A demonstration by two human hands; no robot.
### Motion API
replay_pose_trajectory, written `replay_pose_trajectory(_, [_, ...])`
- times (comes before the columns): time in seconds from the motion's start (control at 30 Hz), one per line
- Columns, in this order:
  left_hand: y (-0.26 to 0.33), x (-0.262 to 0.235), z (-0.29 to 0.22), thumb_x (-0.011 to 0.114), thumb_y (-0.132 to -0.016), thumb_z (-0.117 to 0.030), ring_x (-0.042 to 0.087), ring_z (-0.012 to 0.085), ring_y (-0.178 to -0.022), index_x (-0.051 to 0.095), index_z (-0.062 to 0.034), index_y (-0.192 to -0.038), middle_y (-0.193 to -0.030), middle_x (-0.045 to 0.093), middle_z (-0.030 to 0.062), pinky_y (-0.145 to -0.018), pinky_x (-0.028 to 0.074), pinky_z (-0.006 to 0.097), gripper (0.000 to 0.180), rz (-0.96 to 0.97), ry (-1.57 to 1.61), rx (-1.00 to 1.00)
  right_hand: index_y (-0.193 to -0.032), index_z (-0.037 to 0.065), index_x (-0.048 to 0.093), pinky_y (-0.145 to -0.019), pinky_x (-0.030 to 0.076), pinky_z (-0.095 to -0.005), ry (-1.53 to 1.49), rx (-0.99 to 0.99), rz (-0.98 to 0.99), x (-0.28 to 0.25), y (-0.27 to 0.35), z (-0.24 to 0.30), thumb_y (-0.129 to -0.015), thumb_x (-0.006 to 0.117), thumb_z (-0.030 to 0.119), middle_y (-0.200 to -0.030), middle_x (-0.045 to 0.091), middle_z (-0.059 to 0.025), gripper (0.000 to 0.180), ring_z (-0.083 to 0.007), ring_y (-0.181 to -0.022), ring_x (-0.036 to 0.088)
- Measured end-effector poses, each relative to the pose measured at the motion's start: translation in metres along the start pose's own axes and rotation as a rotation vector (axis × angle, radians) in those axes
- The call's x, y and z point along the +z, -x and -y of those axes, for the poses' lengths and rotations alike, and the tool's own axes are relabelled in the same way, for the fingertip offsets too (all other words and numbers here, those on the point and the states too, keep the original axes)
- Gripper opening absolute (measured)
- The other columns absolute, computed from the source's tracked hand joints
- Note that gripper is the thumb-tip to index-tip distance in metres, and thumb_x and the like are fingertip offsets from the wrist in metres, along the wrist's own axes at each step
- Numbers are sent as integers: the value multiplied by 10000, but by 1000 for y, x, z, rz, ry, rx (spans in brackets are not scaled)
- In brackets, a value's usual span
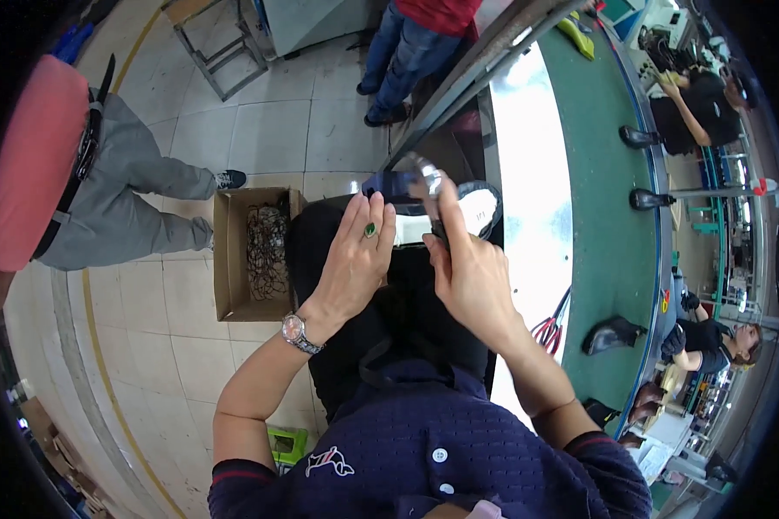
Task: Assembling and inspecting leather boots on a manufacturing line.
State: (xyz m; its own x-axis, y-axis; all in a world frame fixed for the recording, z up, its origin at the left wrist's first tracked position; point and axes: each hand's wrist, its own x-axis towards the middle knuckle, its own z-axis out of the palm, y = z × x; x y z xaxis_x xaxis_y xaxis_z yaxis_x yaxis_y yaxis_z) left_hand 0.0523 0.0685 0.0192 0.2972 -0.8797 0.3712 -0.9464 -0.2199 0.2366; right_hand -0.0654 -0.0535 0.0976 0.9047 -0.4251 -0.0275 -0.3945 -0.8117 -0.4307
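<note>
Shoe (481,209): lying across the thighs, pale bottom facing up, dark rim at its right end.
Left hand (355,253): flat and open, fingers straight and close together, at the shoe's left end, wrapped round nothing; green-stoned ring (370,230) on one finger.
Right hand (478,275): curled closed around the handle of a hammer (426,176), or so it seems, the head being blurred; it is above the shoe.
Watch (293,328): on the left wrist.
Box (231,259): cardboard, left of the knees, holding a dark tangle (268,251).
Bench (532,164): shiny metal, right of the shoe.
Belt (597,225): green, beyond the bench, carrying dark boots (613,335).
Co-worker (39,164): pink top, standing far left.
</note>
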Motion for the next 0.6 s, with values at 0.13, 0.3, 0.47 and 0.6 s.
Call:
replay_pose_trajectory(0.13, [2,6,1,703,-717,-9,471,397,-1260,508,77,-1247,-1348,508,242,-1099,374,473,572,-53,88,-14,-1499,14,197,-522,511,-484,116,45,112,17,-5,-6,-870,571,111,-614,627,-223,739,-392,-551,641])
replay_pose_trajectory(0.3, [8,8,7,751,-684,-5,461,373,-1286,525,45,-1192,-1372,503,208,-1099,383,460,558,-74,159,-15,-1489,26,228,-553,495,-498,10,13,14,2,-7,6,-871,601,119,-654,634,-231,728,-425,-584,632])
replay_pose_trajectory(0.47, [12,10,15,762,-693,-20,457,344,-1306,532,33,-1169,-1387,500,181,-1102,392,445,531,-96,162,30,-1484,95,261,-605,521,-521,173,-78,181,3,-8,-26,-880,588,177,-659,639,-236,691,-430,-625,648])
replay_pose_trajectory(0.6, [15,-1,16,750,-706,0,426,300,-1344,486,27,-1286,-1383,502,190,-1127,357,442,637,-75,351,71,-1436,71,315,-680,506,-521,147,21,-90,-27,-20,-45,-898,561,123,-848,662,-263,593,-438,-762,653])
